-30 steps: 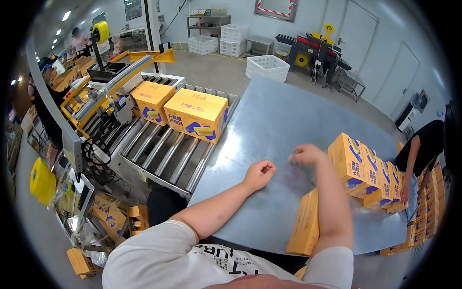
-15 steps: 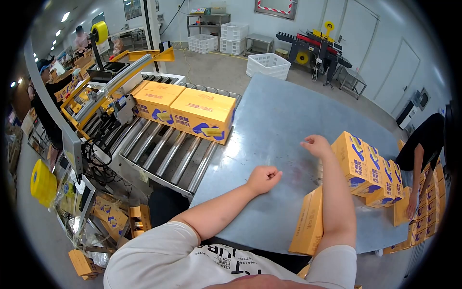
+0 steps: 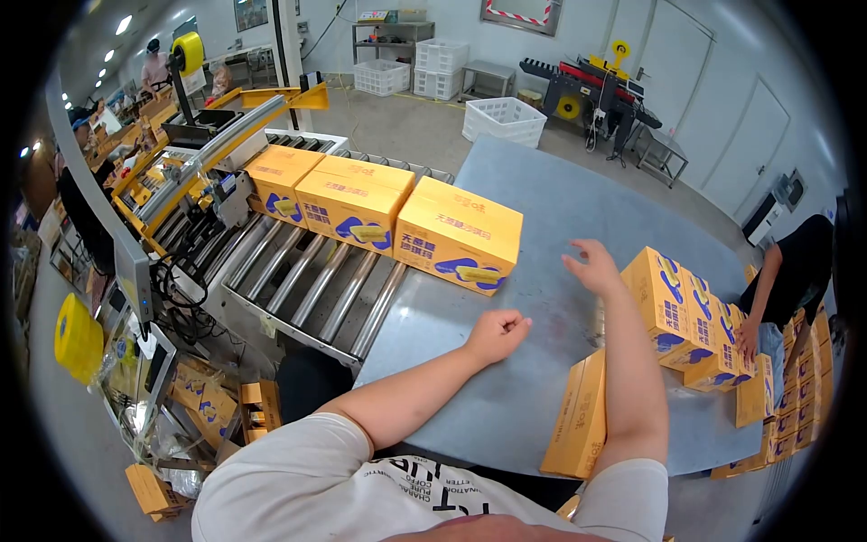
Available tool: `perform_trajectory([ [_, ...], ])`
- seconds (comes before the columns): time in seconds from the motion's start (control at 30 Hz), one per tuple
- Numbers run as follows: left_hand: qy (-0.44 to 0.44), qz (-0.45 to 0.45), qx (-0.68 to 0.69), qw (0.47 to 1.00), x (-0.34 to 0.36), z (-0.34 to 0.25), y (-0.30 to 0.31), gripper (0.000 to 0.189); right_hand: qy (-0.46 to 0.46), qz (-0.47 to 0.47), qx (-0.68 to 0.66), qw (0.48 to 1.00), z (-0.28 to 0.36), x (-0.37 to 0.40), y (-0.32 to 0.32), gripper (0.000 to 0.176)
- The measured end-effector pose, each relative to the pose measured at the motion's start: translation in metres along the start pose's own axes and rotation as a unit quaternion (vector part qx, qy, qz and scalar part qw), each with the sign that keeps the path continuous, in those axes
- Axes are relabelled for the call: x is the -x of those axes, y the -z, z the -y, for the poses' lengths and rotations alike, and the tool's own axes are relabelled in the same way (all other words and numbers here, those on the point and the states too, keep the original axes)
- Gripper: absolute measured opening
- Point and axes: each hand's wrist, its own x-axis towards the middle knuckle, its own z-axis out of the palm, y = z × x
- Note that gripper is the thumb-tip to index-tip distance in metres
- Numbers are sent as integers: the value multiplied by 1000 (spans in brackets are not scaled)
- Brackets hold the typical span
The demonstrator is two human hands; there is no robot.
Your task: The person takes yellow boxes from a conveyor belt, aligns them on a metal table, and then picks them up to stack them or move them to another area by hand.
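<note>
My left hand (image 3: pixel 499 336) is curled into a loose fist above the metal table and holds nothing that I can see. Farther right, my right hand (image 3: pixel 593 268) is empty, its fingers partly bent and apart. Up and left of both hands, a yellow carton (image 3: pixel 459 237) straddles the end of the roller conveyor and the table's edge. Behind it on the rollers come a second carton (image 3: pixel 355 200) and a third carton (image 3: pixel 282 181). Beside my right forearm lies a narrow yellow carton (image 3: pixel 578 417). A row of upright cartons (image 3: pixel 666 303) stands just right of my right hand.
The metal table (image 3: pixel 560 194) reaches away from me. At left is the roller conveyor (image 3: pixel 312 298) with a taping machine (image 3: pixel 194 203). On the right, a co-worker's hand (image 3: pixel 748 339) touches the carton row, near stacked cartons (image 3: pixel 799 397). A white crate (image 3: pixel 506 122) stands beyond the table.
The cartons on the conveyor have moved right, the front one now partly on the table, and another shows behind. My right hand's fingers have opened. The co-worker's hand has moved up to the row.
</note>
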Motion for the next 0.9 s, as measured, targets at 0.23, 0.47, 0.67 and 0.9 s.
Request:
perform_trajectory([
  [0.23, 52, -86, 153, 983, -14, 12, 6, 31, 125, -37, -27, 991, 36, -5, -1, 42],
  [0.47, 100, -150, 213, 960, -26, 25, 8, 31, 436, -53, -359, 824, 205, 85, 107, 25],
  [0.67, 117, -155, 214, 957, -28, 32, 6, 31, 630, -33, -381, 676, 264, 198, 152, 13],
  [0.9, 125, -153, 203, 959, -31, 46, 5, 32, 661, -135, -438, 595, 239, 205, 125, 6],
])
